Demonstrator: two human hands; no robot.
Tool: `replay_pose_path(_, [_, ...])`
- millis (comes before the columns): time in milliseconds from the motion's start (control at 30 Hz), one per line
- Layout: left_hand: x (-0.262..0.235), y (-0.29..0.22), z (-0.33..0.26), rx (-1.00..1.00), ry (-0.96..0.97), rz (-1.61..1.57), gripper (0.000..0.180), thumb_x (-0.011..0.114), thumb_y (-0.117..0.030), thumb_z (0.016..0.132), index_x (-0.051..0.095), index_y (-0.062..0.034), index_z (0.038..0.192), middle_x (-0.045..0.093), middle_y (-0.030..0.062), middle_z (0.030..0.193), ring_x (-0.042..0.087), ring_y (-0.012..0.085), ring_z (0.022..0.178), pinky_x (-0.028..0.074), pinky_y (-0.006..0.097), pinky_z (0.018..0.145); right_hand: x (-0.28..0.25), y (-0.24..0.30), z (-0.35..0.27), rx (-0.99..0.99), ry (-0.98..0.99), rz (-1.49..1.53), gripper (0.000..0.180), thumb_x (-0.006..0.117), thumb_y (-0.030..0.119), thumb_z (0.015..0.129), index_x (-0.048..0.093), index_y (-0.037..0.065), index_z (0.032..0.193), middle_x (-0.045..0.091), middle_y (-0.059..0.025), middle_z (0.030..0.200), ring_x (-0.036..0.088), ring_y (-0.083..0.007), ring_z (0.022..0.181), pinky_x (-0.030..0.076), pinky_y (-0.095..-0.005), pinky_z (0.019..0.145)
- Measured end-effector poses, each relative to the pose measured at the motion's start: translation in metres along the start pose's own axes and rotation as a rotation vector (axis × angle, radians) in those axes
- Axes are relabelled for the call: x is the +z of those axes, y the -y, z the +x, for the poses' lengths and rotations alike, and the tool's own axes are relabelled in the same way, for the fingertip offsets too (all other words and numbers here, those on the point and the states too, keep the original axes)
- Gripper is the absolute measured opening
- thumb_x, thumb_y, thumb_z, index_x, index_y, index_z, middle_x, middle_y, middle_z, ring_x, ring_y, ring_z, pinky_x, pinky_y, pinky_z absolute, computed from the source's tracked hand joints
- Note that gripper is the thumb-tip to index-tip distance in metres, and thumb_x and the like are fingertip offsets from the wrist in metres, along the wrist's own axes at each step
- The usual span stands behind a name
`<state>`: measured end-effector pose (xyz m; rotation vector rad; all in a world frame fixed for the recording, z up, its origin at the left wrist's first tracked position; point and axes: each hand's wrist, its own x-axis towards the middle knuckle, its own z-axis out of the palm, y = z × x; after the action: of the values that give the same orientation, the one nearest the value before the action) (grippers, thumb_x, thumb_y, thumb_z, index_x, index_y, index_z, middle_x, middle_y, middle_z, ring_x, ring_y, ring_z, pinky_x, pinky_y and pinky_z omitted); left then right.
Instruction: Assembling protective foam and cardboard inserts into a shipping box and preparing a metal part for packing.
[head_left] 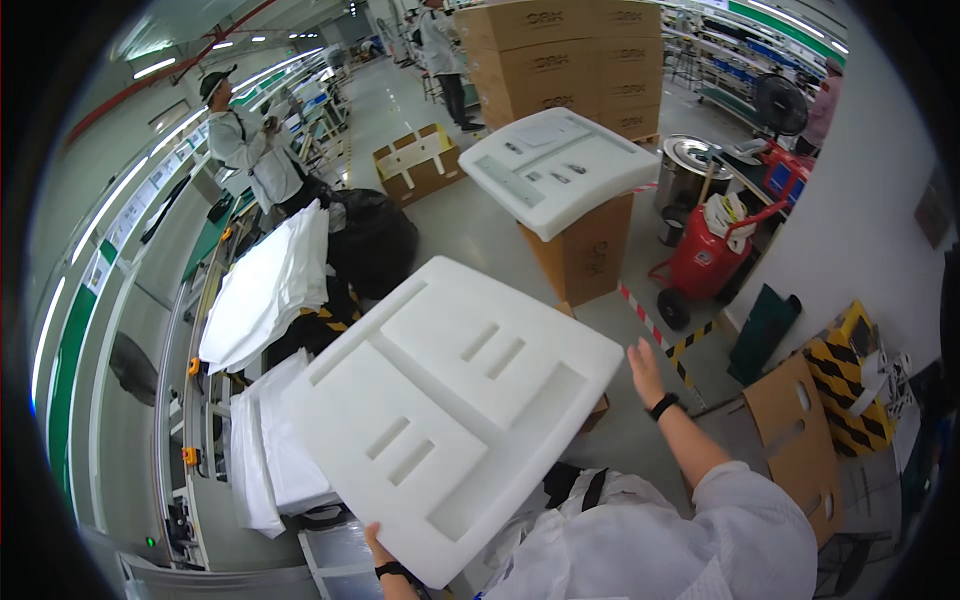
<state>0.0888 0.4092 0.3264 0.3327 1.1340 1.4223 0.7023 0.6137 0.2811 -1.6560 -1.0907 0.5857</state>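
Observation:
A large white foam packing panel (440, 400), with long recesses and short slots moulded into it, is held tilted in front of me. My left hand (378, 545) grips its lower left edge, the thumb on the face and the other fingers hidden behind. By its right corner my right hand (645, 372) is raised with the fingers stretched out; whether it touches the foam I cannot tell. Farther off, a second white foam panel (560, 165) lies on a brown carton (590, 255), carrying small parts and a flat sheet.
White bags (265, 290) and a black bag (372, 240) sit at the left beside the conveyor line (205, 330). A person (250, 150) stands there. Stacked cartons (560, 60) rise at the back. At right are a red wheeled tank (705, 250), a metal drum (690, 165) and flat cardboard (795, 440).

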Motion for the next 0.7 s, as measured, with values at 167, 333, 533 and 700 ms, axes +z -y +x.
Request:
replay_pose_path(167, [0.013, -0.032, 0.032, -0.001, -0.077, 0.034, 0.067, 0.057, -0.034, 0.072, 0.045, 0.0026, 0.126, 0.057, 0.0184, 0.115, 0.059, 0.0319, 0.100, 0.050, 0.042, 0.085, 0.010, 0.010, 0.083, 0.344, 0.550, 0.047, 0.062, 0.042, 0.045, 0.095, 0.039, -0.006, 0.132, 0.053, -0.0222, 0.126, 0.048, -0.0302, 0.120, 0.034, -0.0346, 0.101])
replay_pose_path(333, [0.024, -0.066, 0.085, -0.115, -0.123, 0.238, 0.054, 0.055, -0.027, 0.081, 0.046, 0.0009, 0.126, 0.059, 0.0122, 0.113, 0.060, 0.0258, 0.098, 0.050, 0.036, 0.084, 0.040, 0.022, 0.044, 0.110, 0.372, -0.490, 0.055, 0.052, 0.047, 0.088, 0.052, -0.005, 0.106, 0.060, -0.0257, 0.102, 0.057, -0.0398, 0.099, 0.044, -0.0410, 0.087])
replay_pose_path(533, [-0.022, 0.003, 0.118, 0.126, -0.281, 0.639, 0.062, 0.067, -0.017, 0.082, 0.040, -0.0012, 0.136, 0.053, 0.0119, 0.126, 0.052, 0.0183, 0.111, 0.043, 0.030, 0.091, 0.025, 0.027, -0.005, 0.087, 0.346, -0.480, 0.050, 0.061, 0.037, 0.085, 0.050, -0.005, 0.109, 0.058, -0.0251, 0.100, 0.056, -0.0404, 0.096, 0.043, -0.0436, 0.086])
replay_pose_path(700, [-0.018, 0.042, 0.095, 0.291, -0.485, 0.933, 0.063, 0.067, -0.020, 0.081, 0.040, -0.0009, 0.135, 0.050, 0.0197, 0.130, 0.048, 0.0287, 0.120, 0.035, 0.035, 0.101, 0.030, -0.006, -0.001, 0.128, 0.406, -0.628, 0.046, 0.054, 0.034, 0.091, 0.047, -0.007, 0.110, 0.052, -0.0269, 0.110, 0.051, -0.0390, 0.105, 0.039, -0.0429, 0.091])
